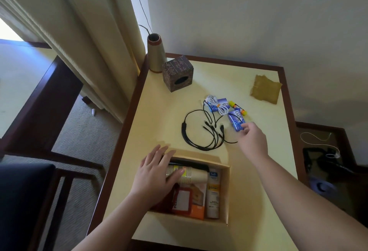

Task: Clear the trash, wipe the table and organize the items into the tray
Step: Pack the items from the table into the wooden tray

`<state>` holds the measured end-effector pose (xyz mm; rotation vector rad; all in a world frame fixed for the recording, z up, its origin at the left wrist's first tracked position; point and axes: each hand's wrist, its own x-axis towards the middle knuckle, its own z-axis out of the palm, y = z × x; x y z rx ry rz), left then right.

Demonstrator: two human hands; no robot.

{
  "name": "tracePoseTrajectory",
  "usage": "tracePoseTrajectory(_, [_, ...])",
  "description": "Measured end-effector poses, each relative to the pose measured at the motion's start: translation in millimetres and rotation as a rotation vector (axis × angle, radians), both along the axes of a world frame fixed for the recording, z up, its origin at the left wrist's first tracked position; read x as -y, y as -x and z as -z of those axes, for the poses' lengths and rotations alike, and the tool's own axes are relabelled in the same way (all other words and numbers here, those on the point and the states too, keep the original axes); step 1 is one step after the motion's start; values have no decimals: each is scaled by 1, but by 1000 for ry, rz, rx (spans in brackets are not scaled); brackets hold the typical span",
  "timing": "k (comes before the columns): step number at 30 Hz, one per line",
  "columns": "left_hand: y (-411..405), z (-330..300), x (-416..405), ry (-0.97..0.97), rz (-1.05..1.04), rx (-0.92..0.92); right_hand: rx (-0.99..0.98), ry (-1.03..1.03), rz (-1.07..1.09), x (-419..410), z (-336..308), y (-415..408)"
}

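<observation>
the tray (224,193), a shallow cardboard box, sits near the front edge of the table (159,111). inside it: a stack of paper cups (191,175) lying on its side at the back, a white bottle (213,193) along the right wall, an orange box (196,201) and a red-framed card (182,199) in the middle. left hand (155,175) rests flat on the cup stack, fingers straight and spread, gripping nothing. right hand (253,139) reaches past the tray to a blue soap packet (237,122) on the table; fingertips are at the packet's near end and look pinched on it, packet still lying on the surface. just behind: a second blue packet (216,105) under a coiled white cable (217,104), and a yellow tube (238,107) beside them. a black multi-head cable (199,131) lies loose between the packets and the tray. farther back: a patterned tissue box (177,73) touching a tall vase (156,53) in the left corner; a folded olive cloth (265,89) near the right edge.
</observation>
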<state>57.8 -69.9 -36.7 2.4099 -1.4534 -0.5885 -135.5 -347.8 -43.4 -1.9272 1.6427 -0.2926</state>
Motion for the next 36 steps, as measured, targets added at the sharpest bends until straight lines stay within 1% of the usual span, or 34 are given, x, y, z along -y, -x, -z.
tracePoseTrajectory(2, [0,1,1,9,-5,19,-10,-11,31,17,5,-2])
tracePoseTrajectory(6, [1,1,0,19,-15,10,-93,-49,65,45,15,-1])
tracePoseTrajectory(9, [2,1,1,15,-28,6,-128,-125,26,63,28,0])
tracePoseTrajectory(13, [4,2,2,40,-45,10,-124,-208,-37,76,41,-4])
tracePoseTrajectory(18, [5,1,2,30,-50,25,-147,-284,-16,81,54,-4])
tracePoseTrajectory(21, [6,1,2,27,-50,29,-122,-307,27,76,57,0])
tracePoseTrajectory(24, [6,1,2,27,-50,31,-64,-265,36,63,49,7])
tracePoseTrajectory(27, [7,0,1,32,-50,32,-5,-267,61,44,41,17])
tracePoseTrajectory(31, [7,-1,1,31,-52,33,5,-277,83,17,37,33])
tracePoseTrajectory(36, [6,0,0,37,-47,29,-9,-250,45,-8,41,47])
